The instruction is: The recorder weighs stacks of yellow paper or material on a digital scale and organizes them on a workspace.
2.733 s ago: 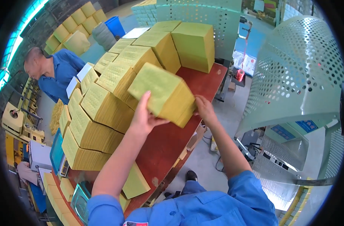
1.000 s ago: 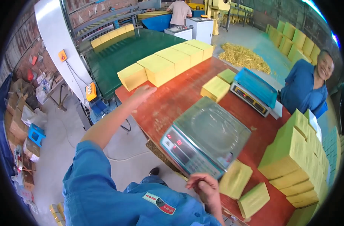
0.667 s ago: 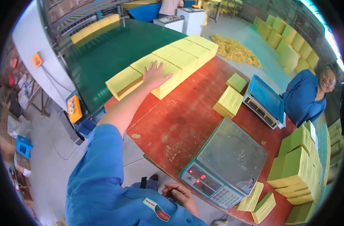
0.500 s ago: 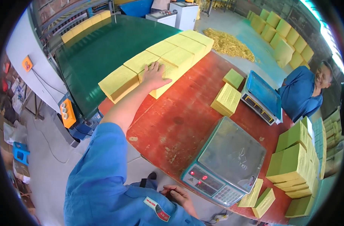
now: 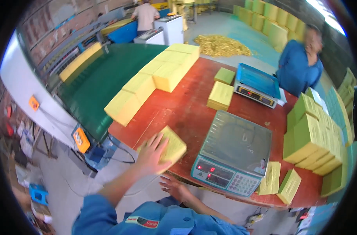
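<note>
My left hand point(image 5: 151, 153) grips a stack of yellow paper point(image 5: 173, 145) at the near edge of the red table point(image 5: 178, 113), fingers over its top and thumb along its near side. Just below that edge, my right hand point(image 5: 174, 187) is open and empty, its fingers spread, close to the stack. A digital scale point(image 5: 239, 137) with a clear cover and lit red digits stands right of the stack, its plate bare. Farther left, a row of yellow paper stacks point(image 5: 151, 70) lines the border between the red table and a green belt point(image 5: 100, 78).
Beyond my scale sit two smaller stacks point(image 5: 220, 96) and a second scale with a blue tray point(image 5: 258, 79). Paper blocks point(image 5: 309, 137) pile up at right; loose wedges point(image 5: 288, 186) lie by my scale. A co-worker in blue point(image 5: 299, 64) stands across; another person point(image 5: 146, 16) is behind.
My left hand has brought a paper stack from the row toward me, to the table's near edge, leaving a gap. My right hand has risen toward it with fingers spreading. The view has shifted.
</note>
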{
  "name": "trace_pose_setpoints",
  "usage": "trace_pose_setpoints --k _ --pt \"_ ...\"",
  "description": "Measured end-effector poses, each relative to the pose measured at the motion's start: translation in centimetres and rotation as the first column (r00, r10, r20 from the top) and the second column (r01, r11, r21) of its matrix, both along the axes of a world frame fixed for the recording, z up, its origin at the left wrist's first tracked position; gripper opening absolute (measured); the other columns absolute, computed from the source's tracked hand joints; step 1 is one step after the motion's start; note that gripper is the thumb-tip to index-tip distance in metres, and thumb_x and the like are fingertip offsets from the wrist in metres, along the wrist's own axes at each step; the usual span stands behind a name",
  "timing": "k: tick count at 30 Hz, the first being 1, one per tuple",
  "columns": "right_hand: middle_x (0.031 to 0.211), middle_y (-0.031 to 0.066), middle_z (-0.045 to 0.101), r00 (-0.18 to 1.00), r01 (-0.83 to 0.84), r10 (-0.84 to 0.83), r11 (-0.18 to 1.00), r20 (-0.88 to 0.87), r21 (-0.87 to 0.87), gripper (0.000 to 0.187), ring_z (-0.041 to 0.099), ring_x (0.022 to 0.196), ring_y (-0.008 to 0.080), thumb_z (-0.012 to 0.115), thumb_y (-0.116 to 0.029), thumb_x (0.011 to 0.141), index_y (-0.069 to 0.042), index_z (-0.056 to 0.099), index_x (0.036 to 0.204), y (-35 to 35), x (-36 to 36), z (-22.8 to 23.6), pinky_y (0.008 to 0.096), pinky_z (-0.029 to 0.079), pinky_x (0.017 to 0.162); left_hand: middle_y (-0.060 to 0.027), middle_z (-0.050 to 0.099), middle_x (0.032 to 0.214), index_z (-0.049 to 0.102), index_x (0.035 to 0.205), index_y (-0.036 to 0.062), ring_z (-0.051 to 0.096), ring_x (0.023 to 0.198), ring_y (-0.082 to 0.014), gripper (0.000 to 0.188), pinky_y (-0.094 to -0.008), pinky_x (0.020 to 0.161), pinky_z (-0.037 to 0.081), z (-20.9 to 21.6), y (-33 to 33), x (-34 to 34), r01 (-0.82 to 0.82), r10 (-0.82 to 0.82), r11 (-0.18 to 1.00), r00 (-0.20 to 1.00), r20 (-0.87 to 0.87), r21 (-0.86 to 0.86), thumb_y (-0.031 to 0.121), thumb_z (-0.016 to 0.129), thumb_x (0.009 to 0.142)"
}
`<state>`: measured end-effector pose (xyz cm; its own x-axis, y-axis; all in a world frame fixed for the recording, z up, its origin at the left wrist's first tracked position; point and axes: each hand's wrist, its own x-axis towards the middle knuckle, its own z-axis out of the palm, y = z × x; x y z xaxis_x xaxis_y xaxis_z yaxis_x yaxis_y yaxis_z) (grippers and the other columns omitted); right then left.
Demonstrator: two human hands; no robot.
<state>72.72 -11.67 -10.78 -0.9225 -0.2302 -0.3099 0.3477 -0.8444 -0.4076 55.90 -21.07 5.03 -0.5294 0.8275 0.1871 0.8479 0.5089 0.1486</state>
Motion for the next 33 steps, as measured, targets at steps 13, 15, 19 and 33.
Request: trace_pose_setpoints --k 13,15,19,33 --pt "0.155 0.0218 0.024 0.739 0.581 0.33 0.127 -0.587 0.804 0.083 0.027 0.141 0.0406 0.07 -0.028 0.084 -0.009 0.026 0.152 3.4 4.2 12.9 0.0484 0.028 0.113 -0.0116 0.05 0.141 0.04 0.144 0.0084 0.05 0.127 -0.0285 0.065 -0.0454 0.105 0.041 0.1 -5.0 9.6 -0.816 -0.565 0.367 0.186 0.804 0.446 0.053 0.034 0.097" --pt "0.154 0.0208 0.026 0.736 0.652 0.284 -0.05 -0.615 0.757 0.084 0.027 0.141 0.0415 0.072 -0.029 0.082 -0.01 0.028 0.151 5.0 5.1 16.6 0.051 0.029 0.111 -0.0116 0.05 0.14 0.041 0.143 0.0092 0.051 0.126 -0.0285 0.064 -0.0453 0.105 0.041 2.6 -0.7 10.7 -0.811 -0.651 0.341 0.16 0.742 0.475 0.052 0.032 0.097" --pt "0.151 0.0185 0.033 0.686 0.687 0.157 -0.459 -0.71 0.563 0.082 0.032 0.137 0.0452 0.076 -0.027 0.075 -0.011 0.038 0.146 10.5 6.2 21.8 0.0534 0.036 0.106 -0.0127 0.049 0.142 0.043 0.143 0.0109 0.051 0.127 -0.0306 0.062 -0.0477 0.107 0.04 4.5 8.3 11.2 -0.789 -0.824 0.335 0.02 0.567 0.515 0.052 0.03 0.098" --pt "0.135 0.0156 0.052 0.807 0.353 -0.023 -0.783 -0.591 0.512 0.062 0.046 0.127 0.0384 0.072 -0.02 0.075 -0.01 0.052 0.133 23.2 6.4 23.3 0.0499 0.045 0.096 -0.0123 0.039 0.15 0.036 0.148 0.0136 0.037 0.138 -0.0315 0.073 -0.0489 0.113 0.031 2.2 22.1 13.9 -0.674 -0.779 0.625 -0.576 0.248 0.393 0.064 0.023 0.097"
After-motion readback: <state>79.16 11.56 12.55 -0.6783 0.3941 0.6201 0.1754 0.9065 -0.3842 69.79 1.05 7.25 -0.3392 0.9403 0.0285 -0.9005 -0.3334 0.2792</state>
